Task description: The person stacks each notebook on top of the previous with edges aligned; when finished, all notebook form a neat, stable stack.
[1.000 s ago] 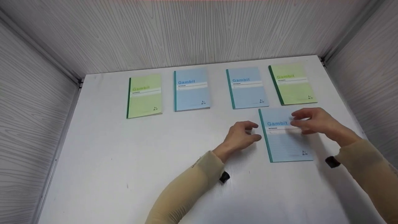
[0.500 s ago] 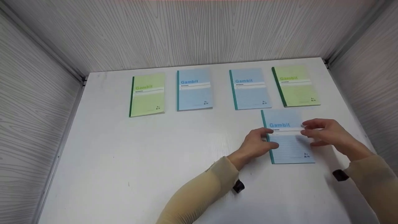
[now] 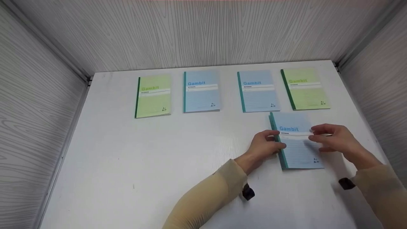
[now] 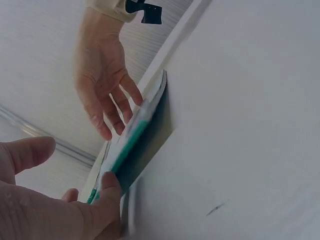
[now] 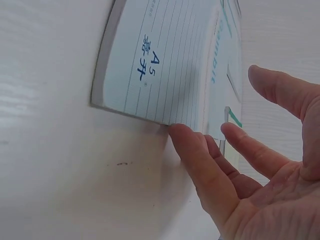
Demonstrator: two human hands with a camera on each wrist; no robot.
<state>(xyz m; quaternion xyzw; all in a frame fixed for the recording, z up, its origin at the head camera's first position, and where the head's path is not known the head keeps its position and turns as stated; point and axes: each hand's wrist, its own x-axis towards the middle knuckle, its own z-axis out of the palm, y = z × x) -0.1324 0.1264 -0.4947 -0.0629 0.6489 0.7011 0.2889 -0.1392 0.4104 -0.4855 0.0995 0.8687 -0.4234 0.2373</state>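
A blue "Gambit" notebook (image 3: 299, 149) with a teal spine lies at the right of the table, its spine side raised a little off the surface. My left hand (image 3: 265, 144) pinches that spine edge; the left wrist view shows a dark gap beneath the tilted notebook (image 4: 131, 145). At the opposite edge is my right hand (image 3: 337, 140). Its fingertips (image 5: 182, 135) touch the notebook's edge in the right wrist view, while the thumb stands apart from the cover.
Along the back of the white table (image 3: 152, 178) lie a green notebook (image 3: 154, 101), a blue notebook (image 3: 202, 98), another blue notebook (image 3: 258, 97) and a green notebook (image 3: 306, 95). Grooved grey-white panels (image 3: 206, 35) enclose the back and sides.
Both hands have come down to the near blue notebook, the left moving right to its spine and the right shifting to its right edge. The spine side has risen off the table.
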